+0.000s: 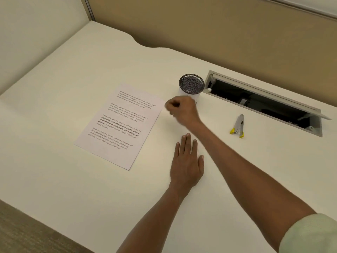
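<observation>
A printed sheet of paper [118,125] lies at an angle on the white desk [73,179]. My right hand [182,110] hovers just off the sheet's upper right edge, in front of a black mesh pen cup [191,84]. Its fingers are curled and I see nothing in them. My left hand [187,161] rests flat on the desk, palm down with straight fingers, to the right of the sheet's lower corner. It does not touch the paper.
A small silver stapler with yellow tips [238,126] lies to the right of my right forearm. Behind it an open cable hatch [264,103] is sunk into the desk. Tan partition walls [200,24] close off the back and left.
</observation>
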Available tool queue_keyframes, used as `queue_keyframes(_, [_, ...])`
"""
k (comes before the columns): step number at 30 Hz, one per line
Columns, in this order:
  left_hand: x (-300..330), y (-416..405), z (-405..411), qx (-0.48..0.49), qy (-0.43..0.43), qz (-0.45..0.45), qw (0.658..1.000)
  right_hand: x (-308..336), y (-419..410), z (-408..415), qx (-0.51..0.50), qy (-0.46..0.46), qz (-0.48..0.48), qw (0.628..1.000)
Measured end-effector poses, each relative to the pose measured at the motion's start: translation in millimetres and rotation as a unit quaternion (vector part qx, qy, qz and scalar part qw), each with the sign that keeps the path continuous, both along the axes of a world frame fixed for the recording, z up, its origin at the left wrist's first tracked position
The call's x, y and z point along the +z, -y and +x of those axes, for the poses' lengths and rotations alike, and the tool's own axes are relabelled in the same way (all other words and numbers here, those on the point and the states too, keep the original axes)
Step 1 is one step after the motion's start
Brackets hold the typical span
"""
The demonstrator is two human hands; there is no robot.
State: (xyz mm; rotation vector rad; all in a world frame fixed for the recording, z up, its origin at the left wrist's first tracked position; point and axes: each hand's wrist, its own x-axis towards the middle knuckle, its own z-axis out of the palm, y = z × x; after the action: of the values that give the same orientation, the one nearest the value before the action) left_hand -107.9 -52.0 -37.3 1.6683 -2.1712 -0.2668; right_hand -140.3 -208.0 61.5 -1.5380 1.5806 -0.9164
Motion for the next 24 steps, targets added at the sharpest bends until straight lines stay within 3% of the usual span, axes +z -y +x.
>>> queue_keyframes(3, [-2.8, 2.4, -1.5, 0.002, -0.023, 0.017, 1.000, 22.4, 24.5, -28.9, -0.035, -0.039, -0.035, 0.998])
queue_keyframes(6, [-1.4, 2.7, -3.2, -0.008, -0.019, 0.036, 0.999, 38.9, 45.5, -52.0, -0.039, -0.136, -0.077, 0.987])
queue_keyframes(12, [-3.8, 3.8, -3.2, -0.010, -0.019, 0.035, 0.999, 38.0, 71.1, -76.6, 0.015, -0.276, -0.051, 0.960])
queue_keyframes(18, [-4.3, 3.8, -2.7, -0.010, -0.013, 0.036, 0.999, 45.5, 74.0, -81.0, 0.040, -0.300, -0.081, 0.950])
queue_keyframes(24, [-5.3, 4.3, -3.6, -0.006, -0.010, 0.026, 1.000, 43.3, 60.2, -70.1, -0.002, -0.219, -0.131, 0.967])
